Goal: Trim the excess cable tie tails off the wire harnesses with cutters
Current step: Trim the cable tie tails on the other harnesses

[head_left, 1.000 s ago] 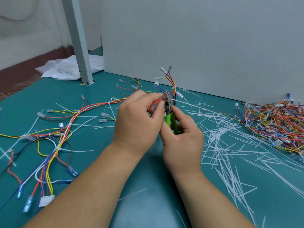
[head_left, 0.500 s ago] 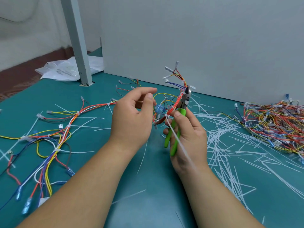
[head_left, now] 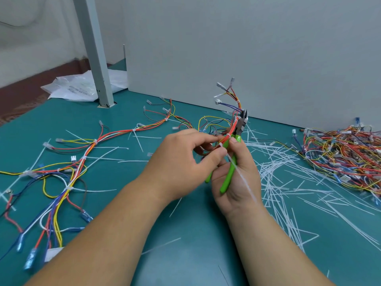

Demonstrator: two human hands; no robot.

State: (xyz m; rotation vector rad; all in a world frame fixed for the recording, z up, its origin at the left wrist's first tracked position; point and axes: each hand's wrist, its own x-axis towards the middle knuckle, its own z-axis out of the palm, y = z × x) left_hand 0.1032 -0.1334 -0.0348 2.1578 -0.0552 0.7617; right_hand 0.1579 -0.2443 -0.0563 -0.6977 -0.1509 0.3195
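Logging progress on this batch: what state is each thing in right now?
Held harness: pinched by left hand, raised off table.
Cable tie tail: uncut, long, across right hand.
Cutters: gripped by right hand, head up.
Cut tails: strewn on table.
Harness pile: heaped, far right.

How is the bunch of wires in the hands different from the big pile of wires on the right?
The held harness is one bundle, raised and pointing up; the pile is many, tangled, lying on the table. The left hand pinches the held harness; nothing touches the pile. Both have colourful wires.
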